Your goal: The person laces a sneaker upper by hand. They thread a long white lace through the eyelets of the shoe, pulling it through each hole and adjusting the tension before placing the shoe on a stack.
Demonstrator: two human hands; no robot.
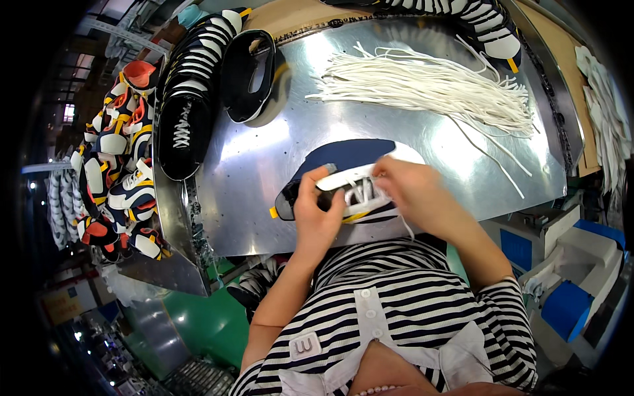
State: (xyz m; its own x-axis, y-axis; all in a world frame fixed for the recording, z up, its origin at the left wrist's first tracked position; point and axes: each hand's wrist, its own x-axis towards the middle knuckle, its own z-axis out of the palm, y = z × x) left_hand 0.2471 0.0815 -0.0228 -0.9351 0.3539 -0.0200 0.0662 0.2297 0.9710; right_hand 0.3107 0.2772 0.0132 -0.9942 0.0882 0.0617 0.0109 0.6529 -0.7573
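Note:
A navy, white and yellow shoe upper point(347, 152) lies on its side on the metal table in front of me. My left hand point(315, 208) grips it at the collar, thumb on the near edge and fingers over the far side. Across the eyestay runs a white shoelace point(360, 197), partly threaded in crossing rows. My right hand point(411, 191) is closed at the toe end of the lacing, its fingertips pinching the lace. A loose lace end hangs below that hand toward the table's near edge.
A bundle of white laces point(429, 82) lies across the metal table point(238, 218). At the left stand a row of nested uppers point(198, 66) and a single black upper point(249, 76). More uppers point(112, 171) are piled beyond the left edge; others point(489, 33) line the far right.

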